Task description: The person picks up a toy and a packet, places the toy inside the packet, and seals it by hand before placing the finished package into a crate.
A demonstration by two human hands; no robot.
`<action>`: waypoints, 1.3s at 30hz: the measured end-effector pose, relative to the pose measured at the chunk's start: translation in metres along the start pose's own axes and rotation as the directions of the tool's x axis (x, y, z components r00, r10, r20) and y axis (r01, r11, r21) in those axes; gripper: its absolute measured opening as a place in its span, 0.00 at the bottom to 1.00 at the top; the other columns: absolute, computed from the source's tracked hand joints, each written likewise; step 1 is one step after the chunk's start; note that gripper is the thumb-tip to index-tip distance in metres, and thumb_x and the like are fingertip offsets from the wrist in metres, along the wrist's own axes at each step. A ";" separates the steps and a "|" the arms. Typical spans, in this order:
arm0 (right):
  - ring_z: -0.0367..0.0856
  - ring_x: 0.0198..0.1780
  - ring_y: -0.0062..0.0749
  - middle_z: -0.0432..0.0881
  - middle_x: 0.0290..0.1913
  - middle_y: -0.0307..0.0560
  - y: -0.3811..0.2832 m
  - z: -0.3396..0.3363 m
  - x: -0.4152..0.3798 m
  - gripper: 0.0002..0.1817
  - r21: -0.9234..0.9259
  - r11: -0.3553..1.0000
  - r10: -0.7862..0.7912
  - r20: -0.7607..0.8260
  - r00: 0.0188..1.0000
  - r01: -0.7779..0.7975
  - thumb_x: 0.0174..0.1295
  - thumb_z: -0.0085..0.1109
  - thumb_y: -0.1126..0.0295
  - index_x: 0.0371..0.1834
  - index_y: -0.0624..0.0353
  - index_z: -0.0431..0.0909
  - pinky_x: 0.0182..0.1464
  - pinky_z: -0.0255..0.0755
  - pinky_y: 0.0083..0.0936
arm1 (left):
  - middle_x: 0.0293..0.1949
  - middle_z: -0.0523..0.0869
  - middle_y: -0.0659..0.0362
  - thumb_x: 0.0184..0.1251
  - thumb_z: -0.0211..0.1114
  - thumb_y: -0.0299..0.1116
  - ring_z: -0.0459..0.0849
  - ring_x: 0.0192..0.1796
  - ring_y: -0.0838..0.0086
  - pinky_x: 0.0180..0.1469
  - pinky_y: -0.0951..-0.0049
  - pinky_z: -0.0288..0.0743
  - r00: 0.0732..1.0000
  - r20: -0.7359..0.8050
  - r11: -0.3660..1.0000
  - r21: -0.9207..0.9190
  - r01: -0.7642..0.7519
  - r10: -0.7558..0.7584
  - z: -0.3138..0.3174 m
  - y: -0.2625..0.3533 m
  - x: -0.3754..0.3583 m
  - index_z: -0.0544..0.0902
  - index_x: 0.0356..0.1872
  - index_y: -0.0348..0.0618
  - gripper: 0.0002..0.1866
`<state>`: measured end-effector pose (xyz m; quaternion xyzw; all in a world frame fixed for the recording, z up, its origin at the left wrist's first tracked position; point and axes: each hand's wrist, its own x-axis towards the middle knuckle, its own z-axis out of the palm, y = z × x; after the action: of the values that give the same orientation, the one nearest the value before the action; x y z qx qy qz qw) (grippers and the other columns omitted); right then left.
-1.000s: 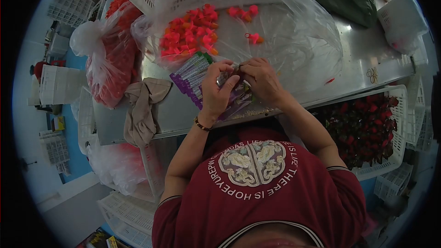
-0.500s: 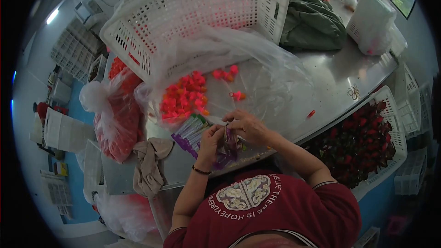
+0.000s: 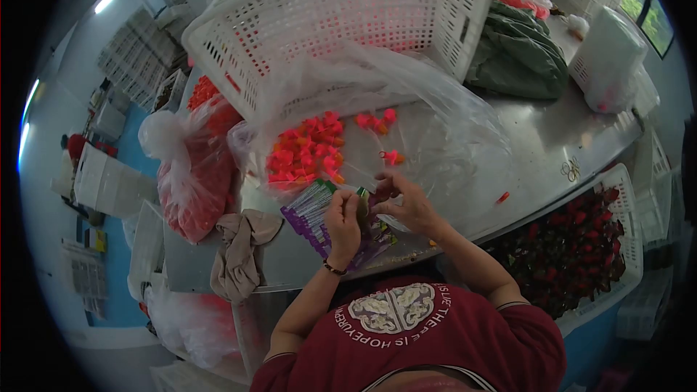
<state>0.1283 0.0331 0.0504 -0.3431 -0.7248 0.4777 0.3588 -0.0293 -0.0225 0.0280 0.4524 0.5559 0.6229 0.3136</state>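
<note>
My left hand (image 3: 344, 226) is closed on the upper part of a printed plastic packet (image 3: 364, 212) with a green edge, thumb on top. My right hand (image 3: 408, 207) is just right of the packet, its thumb and bent fingers apart; whether the fingertips touch the packet is hard to see. More flat packets (image 3: 312, 214), green, white and purple, lie fanned beside and under my left hand. Beyond the hands is a heap of bright pink-orange pieces (image 3: 308, 149), with a few loose ones (image 3: 392, 157) to its right.
A large white perforated crate (image 3: 341, 11) lies tipped at the back, with clear plastic sheeting (image 3: 450, 123) spilling out. A tied bag of red items (image 3: 192, 189) and a beige cloth (image 3: 243, 250) are at left. A crate of dark red packs (image 3: 566, 254) stands right, near rubber bands (image 3: 570, 168).
My right hand has moved slightly right and its thumb and fingers have spread from the packet's top. My left hand has shifted a little right, still on the packet. The whole view has shifted.
</note>
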 end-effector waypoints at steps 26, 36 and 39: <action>0.73 0.25 0.29 0.78 0.25 0.47 -0.103 -0.038 -0.003 0.04 0.294 0.805 -0.543 0.020 0.839 0.515 0.53 0.58 0.79 0.22 0.63 0.77 0.31 0.69 0.30 | 0.36 0.81 0.63 0.72 0.54 0.27 0.78 0.38 0.81 0.44 0.79 0.72 0.991 -0.117 0.873 -0.487 0.005 -0.071 -0.041 -0.008 0.008 0.76 0.41 0.37 0.05; 0.79 0.32 0.20 0.81 0.30 0.39 -0.030 -0.040 0.016 0.06 -0.221 0.975 -0.009 -0.138 0.990 -0.022 0.58 0.55 0.82 0.37 0.68 0.80 0.37 0.73 0.20 | 0.43 0.81 0.63 0.68 0.61 0.30 0.78 0.45 0.82 0.50 0.81 0.71 0.981 0.138 0.916 -0.360 0.175 -0.134 -0.037 -0.010 0.001 0.76 0.50 0.36 0.13; 0.79 0.35 0.17 0.82 0.34 0.37 -0.044 -0.031 0.006 0.07 0.089 0.992 0.107 -0.157 0.982 -0.094 0.62 0.55 0.80 0.42 0.67 0.80 0.39 0.73 0.17 | 0.52 0.79 0.62 0.67 0.64 0.34 0.76 0.51 0.81 0.52 0.82 0.70 0.955 0.295 0.936 -0.335 0.106 -0.003 -0.029 -0.012 0.013 0.73 0.59 0.36 0.22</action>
<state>0.1448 0.0385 0.1021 -0.4020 -0.6551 0.4947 0.4055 -0.0627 -0.0205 0.0201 0.4606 0.3975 0.6290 0.4839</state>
